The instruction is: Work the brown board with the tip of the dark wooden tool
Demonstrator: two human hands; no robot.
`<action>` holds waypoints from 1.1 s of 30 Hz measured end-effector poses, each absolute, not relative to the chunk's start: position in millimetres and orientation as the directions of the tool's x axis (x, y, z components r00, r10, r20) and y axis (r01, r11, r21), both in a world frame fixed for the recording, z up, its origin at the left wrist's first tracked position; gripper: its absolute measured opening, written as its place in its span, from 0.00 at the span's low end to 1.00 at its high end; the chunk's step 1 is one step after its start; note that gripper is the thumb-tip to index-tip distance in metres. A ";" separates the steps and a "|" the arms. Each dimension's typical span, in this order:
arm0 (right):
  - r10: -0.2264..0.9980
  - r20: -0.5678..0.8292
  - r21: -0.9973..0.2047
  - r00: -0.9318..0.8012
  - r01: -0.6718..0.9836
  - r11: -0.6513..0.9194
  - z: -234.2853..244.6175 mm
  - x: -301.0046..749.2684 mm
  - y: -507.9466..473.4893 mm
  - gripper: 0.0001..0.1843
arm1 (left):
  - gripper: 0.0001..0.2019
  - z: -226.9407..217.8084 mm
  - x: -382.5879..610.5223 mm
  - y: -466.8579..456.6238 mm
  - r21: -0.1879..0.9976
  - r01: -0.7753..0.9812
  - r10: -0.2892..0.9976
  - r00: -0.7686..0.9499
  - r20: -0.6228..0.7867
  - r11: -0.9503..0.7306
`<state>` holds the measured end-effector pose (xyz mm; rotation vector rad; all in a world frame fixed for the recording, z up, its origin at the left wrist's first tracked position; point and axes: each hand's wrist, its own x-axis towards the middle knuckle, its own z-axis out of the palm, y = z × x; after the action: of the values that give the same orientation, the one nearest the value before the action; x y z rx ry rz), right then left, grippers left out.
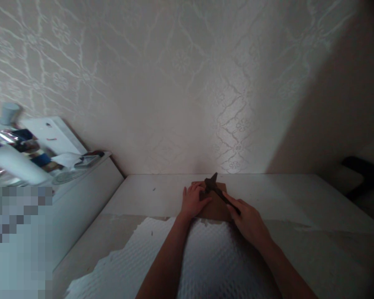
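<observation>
I am watching both hands working at a brown board (216,206) that is lying flat on the pale counter (280,195), close to the counter's far edge where the patterned wall (180,83) is rising. The left hand (193,202) is resting on the board's left part, fingers curled down against it, pressing rather than gripping. The right hand (248,222) is closing around the handle of a dark tool (217,189), whose head is lying over the board's far end, just beside the left fingers. Nearer me than the board, a white mesh sheet (212,257) is covering the counter under both forearms. Right of the board the counter is running bare to its edge. Left of the board, past the counter's left edge, a white cabinet (81,195) is carrying blurred clutter.
</observation>
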<state>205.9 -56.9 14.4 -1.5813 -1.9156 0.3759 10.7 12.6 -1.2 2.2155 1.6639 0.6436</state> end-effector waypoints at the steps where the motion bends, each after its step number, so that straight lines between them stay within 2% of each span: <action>1: 0.957 0.276 -0.578 -0.093 0.779 0.242 14.4 206.0 -56.9 0.25 | 0.14 -1.5 10.7 12.9 0.486 0.826 0.958 0.230 0.174 -0.287; 33: 0.961 0.265 -0.619 -0.076 0.751 0.230 13.9 206.0 -54.7 0.24 | 0.15 0.0 11.0 12.3 0.494 0.823 0.959 0.221 0.177 -0.281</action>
<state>206.0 -54.7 13.9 -1.5718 -1.8772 0.4285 11.0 12.3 0.0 2.2042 1.6695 0.6567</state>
